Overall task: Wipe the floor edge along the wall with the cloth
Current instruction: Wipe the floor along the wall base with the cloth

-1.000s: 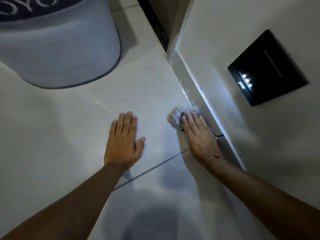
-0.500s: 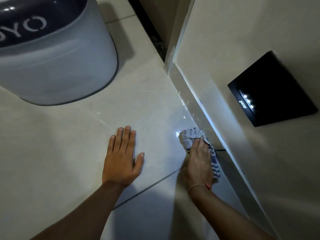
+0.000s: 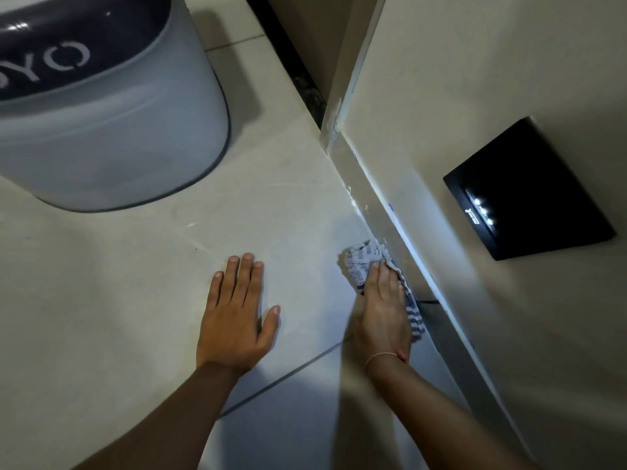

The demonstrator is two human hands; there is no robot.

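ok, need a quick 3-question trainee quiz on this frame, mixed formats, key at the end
1. True or false: the left hand lies flat and empty on the floor tile.
2. What does the right hand press down? A) sponge B) striped cloth C) brush
3. Fill in: the cloth sits against the ____ at the foot of the wall.

Key: 1 true; 2 B; 3 skirting. The black panel and the grey bin are not touched.

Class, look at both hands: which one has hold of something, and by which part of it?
The right hand presses the striped cloth flat from above, across its middle. The left hand holds nothing.
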